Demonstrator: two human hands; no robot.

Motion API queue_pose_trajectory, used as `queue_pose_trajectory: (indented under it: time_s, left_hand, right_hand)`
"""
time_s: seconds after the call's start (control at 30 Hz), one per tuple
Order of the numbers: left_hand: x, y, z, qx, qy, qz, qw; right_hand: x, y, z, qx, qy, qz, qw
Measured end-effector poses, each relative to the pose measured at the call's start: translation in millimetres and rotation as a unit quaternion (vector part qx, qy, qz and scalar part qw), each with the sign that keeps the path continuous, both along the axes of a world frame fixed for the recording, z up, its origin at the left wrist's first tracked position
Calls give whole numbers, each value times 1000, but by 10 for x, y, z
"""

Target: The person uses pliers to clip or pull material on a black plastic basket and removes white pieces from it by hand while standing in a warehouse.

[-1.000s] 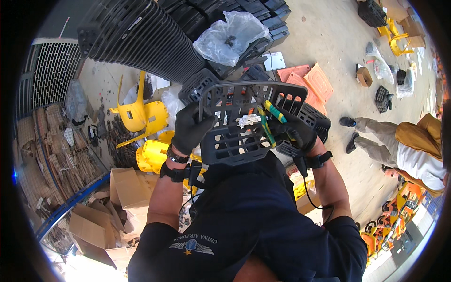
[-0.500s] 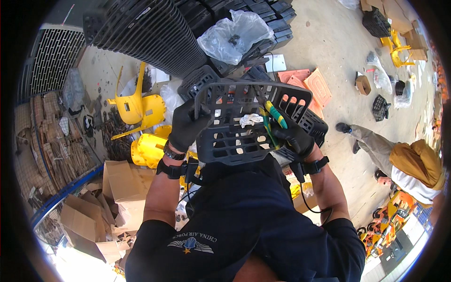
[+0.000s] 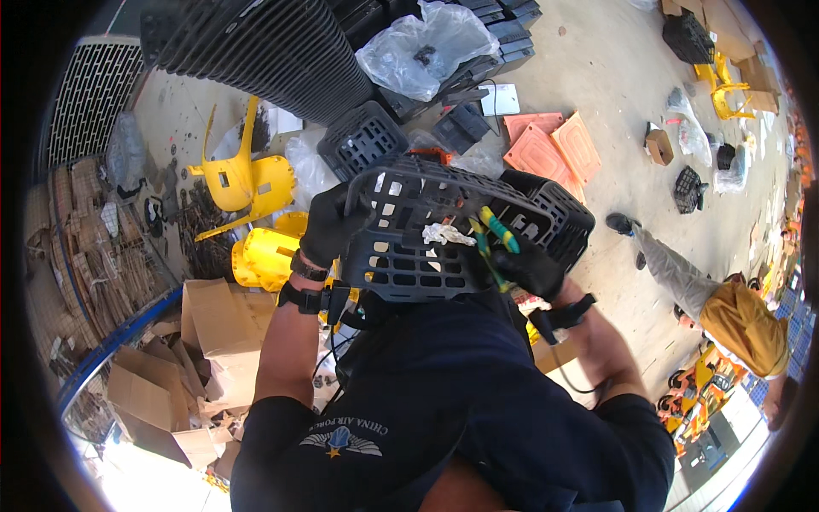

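Observation:
My gloved left hand (image 3: 328,224) grips the left rim of a black slotted plastic basket (image 3: 401,277) held in front of my torso. My gloved right hand (image 3: 533,269) is closed on pliers with green and yellow handles (image 3: 500,230) at the basket's right part. The pliers' jaws are blurred against the dark plastic. A crumpled white scrap (image 3: 447,235) lies in the basket, left of the pliers. Another black basket (image 3: 565,226) is just behind on the right.
Yellow plastic parts (image 3: 269,183) and cardboard boxes (image 3: 217,320) lie left. Stacked black parts (image 3: 281,60), a loose black basket (image 3: 363,136) and salmon-pink panels (image 3: 559,149) are ahead. A walking person (image 3: 738,320) is at right, near orange wheeled items (image 3: 699,392).
The held basket has tipped and shifted slightly, baring the black basket behind it. My right forearm is blurred with motion. The person at right has moved down the view.

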State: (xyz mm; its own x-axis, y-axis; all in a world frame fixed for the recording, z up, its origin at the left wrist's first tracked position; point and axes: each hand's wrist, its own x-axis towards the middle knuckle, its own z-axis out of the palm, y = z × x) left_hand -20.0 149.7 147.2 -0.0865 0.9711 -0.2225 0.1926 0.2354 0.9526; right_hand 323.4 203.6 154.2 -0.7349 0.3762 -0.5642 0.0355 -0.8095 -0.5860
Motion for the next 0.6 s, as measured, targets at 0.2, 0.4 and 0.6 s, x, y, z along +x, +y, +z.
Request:
queue_pose_trajectory:
  time_s: [0.2,0.4,0.6]
  left_hand:
    - [-76,-43,-168,-64,-62,66,994]
    - [-80,-24,-216,-72,-15,16,997]
    - [-481,-237,-685,-16,8,101,995]
  right_hand:
    - [-526,-334,-622,155,-93,22,983]
    - [-690,-348,-565,272,-69,117,953]
    - [-471,178,-240,248,-33,47,967]
